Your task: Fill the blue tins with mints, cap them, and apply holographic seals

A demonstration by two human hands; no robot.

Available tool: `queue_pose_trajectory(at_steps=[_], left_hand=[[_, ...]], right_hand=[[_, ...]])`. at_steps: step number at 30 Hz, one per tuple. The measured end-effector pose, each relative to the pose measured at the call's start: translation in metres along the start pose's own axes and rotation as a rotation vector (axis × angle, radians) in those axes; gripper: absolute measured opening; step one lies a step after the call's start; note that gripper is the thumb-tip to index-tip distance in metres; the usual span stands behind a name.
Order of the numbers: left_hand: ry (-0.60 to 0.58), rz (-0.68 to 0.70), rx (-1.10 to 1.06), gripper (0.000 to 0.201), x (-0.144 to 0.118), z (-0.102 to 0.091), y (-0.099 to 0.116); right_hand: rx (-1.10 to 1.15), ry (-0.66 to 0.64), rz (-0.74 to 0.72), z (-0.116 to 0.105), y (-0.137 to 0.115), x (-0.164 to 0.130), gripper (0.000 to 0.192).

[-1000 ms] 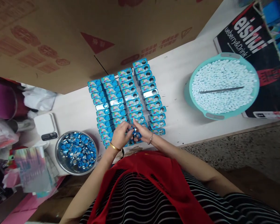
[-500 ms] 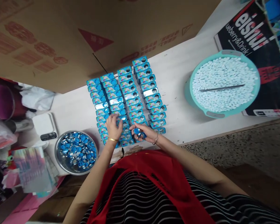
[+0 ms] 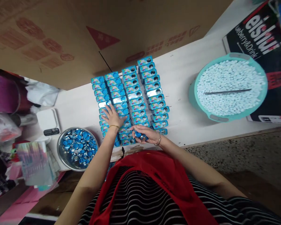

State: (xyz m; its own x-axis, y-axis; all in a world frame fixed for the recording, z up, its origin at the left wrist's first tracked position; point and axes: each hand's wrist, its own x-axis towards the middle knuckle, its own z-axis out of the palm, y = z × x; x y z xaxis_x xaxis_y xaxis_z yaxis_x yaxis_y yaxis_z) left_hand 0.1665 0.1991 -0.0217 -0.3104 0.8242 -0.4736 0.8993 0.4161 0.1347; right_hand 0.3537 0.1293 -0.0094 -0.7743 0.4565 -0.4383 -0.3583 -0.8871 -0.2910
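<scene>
The left hand [image 3: 112,116] lies flat with the fingers spread, pressing down on the small blue tins [image 3: 130,98] in the second row from the left. A thin gold bangle [image 3: 114,126] sits on its wrist. Under the palm I cannot tell which tin it touches exactly, but the fingertips reach a tin with a plain silver top.

The right hand [image 3: 147,135] is close beside it, at the near end of the tins, and it is curled around a few small blue caps [image 3: 139,135]; a bit of shiny metal shows between the fingers. This wrist has a bracelet [image 3: 158,142] too.

The tins stand in four long rows on the white table [image 3: 178,93], tight against each other, from the near edge of the table up to a big cardboard box [image 3: 84,37] behind them. Most have a colourful printed lid; some show bare metal.

To the left of the person, near the table edge, stands a steel bowl [image 3: 61,153] full of the same blue and silver caps. Just behind this bowl is a small white scale [image 3: 48,122].

Far to the right, well apart from the tins, there is a turquoise basin [image 3: 194,100] filled with pale tablets, and a thin metal rod [image 3: 227,92] lies across them. The basin is partly on a black printed carton [image 3: 259,28].
</scene>
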Motion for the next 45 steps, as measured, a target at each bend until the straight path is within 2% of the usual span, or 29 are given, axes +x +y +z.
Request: queue_pose_trajectory(at_steps=[2, 4, 7, 9, 13, 15, 18, 20, 23, 28, 31, 34, 37, 39, 41, 43, 45], left_hand=[[0.087, 0.104, -0.078, 0.101, -0.009, -0.003, 0.0], [0.084, 0.335, -0.234, 0.068, -0.023, -0.007, -0.001], [-0.143, 0.694, -0.429, 0.024, -0.052, -0.01, -0.003], [-0.236, 0.758, -0.446, 0.013, -0.07, -0.008, -0.006], [-0.224, 0.697, -0.459, 0.011, -0.093, 0.001, -0.015], [-0.181, 0.6, -0.513, 0.013, -0.094, 0.005, -0.02], [-0.084, 0.261, -0.545, 0.013, -0.083, 0.009, -0.024], [-0.051, 0.075, -0.459, 0.01, -0.069, 0.009, -0.021], [-0.093, -0.005, -0.237, 0.014, -0.046, 0.009, -0.012], [-0.268, -0.043, 0.034, 0.029, -0.025, 0.004, 0.0], [-0.268, -0.045, 0.128, 0.034, -0.022, 0.0, 0.002], [-0.211, 0.014, 0.156, 0.033, -0.03, -0.004, 0.003], [-0.151, 0.202, -0.071, 0.024, -0.052, -0.003, 0.004], [-0.197, 0.393, -0.312, 0.02, -0.073, 0.002, 0.005], [-0.224, 0.514, -0.489, 0.016, -0.093, 0.01, 0.006], [-0.167, 0.509, -0.576, 0.007, -0.11, 0.017, 0.006], [-0.115, 0.446, -0.615, 0.004, -0.122, 0.023, 0.004]], right_hand=[[-0.018, 0.049, -0.008, 0.001, 0.001, 0.001, 0.037], [-0.034, 0.122, -0.013, 0.001, 0.002, 0.001, 0.04], [-0.056, 0.191, 0.007, 0.002, 0.007, 0.0, 0.046], [-0.069, 0.19, 0.044, 0.002, 0.012, -0.001, 0.05], [-0.097, 0.125, 0.1, 0.004, 0.022, -0.005, 0.052], [-0.096, 0.092, 0.118, 0.005, 0.025, -0.007, 0.049], [-0.059, 0.077, 0.108, 0.005, 0.023, -0.01, 0.034], [-0.025, 0.078, 0.073, 0.006, 0.021, -0.014, 0.027], [-0.013, 0.116, 0.025, 0.005, 0.017, -0.02, 0.026], [0.006, 0.214, -0.036, 0.002, 0.016, -0.027, 0.031], [0.033, 0.279, -0.062, 0.0, 0.017, -0.026, 0.03], [0.026, 0.331, -0.096, -0.001, 0.017, -0.023, 0.026], [0.017, 0.375, -0.136, -0.002, 0.019, -0.022, 0.021], [0.029, 0.395, -0.159, -0.001, 0.022, -0.021, 0.023], [0.043, 0.399, -0.173, 0.0, 0.027, -0.021, 0.029], [0.043, 0.391, -0.172, 0.001, 0.033, -0.021, 0.035], [0.036, 0.381, -0.153, 0.003, 0.039, -0.021, 0.04]])
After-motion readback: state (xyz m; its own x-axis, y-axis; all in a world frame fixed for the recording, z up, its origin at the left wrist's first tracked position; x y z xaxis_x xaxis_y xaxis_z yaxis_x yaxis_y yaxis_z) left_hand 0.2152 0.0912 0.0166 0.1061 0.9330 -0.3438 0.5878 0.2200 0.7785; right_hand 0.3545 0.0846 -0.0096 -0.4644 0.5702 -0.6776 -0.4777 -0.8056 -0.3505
